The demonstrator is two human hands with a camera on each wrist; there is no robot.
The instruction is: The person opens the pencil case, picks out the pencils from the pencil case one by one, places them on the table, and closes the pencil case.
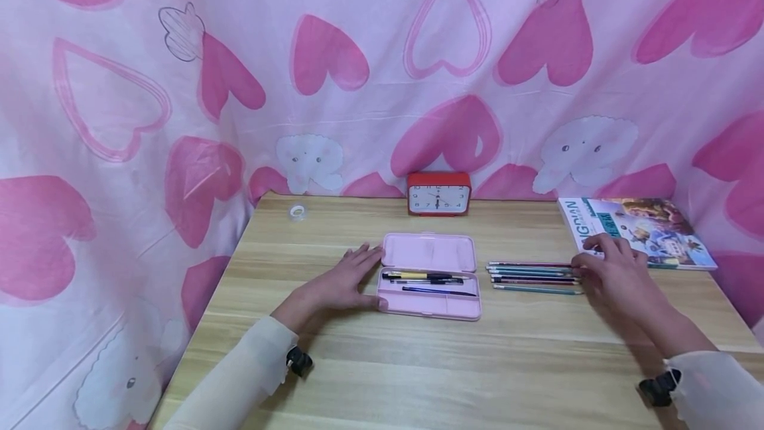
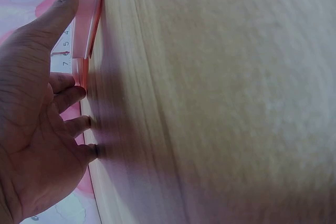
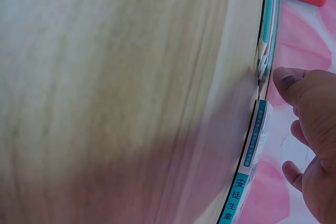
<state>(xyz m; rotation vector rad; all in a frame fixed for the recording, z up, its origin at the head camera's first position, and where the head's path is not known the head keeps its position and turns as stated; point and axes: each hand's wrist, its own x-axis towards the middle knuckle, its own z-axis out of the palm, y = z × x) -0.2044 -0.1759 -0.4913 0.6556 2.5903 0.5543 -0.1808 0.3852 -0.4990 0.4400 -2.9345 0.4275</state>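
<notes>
A pink pencil case [image 1: 430,310] lies unfolded on the table, its lid tipped back away from me. Inside it are a yellow-and-black pen [image 1: 418,276], a slim clear-and-dark pen [image 1: 425,282] and a blue pen [image 1: 438,292]. My left hand [image 1: 343,282] spreads at the case's left side, thumb at the near tray corner and fingertips beside the lid. To the right, several pencils [image 1: 531,271] lie in a row. My right hand [image 1: 621,277] is over their right ends, fingers loosely bent and thumb [image 3: 286,80] close to the pencil ends.
A red clock [image 1: 438,194] stands at the table's back edge, before a pink heart-patterned curtain [image 1: 334,111]. A roll of clear tape [image 1: 297,212] is at the back left. The illustrated book [image 1: 656,231] lies at the back right, just beyond my right hand.
</notes>
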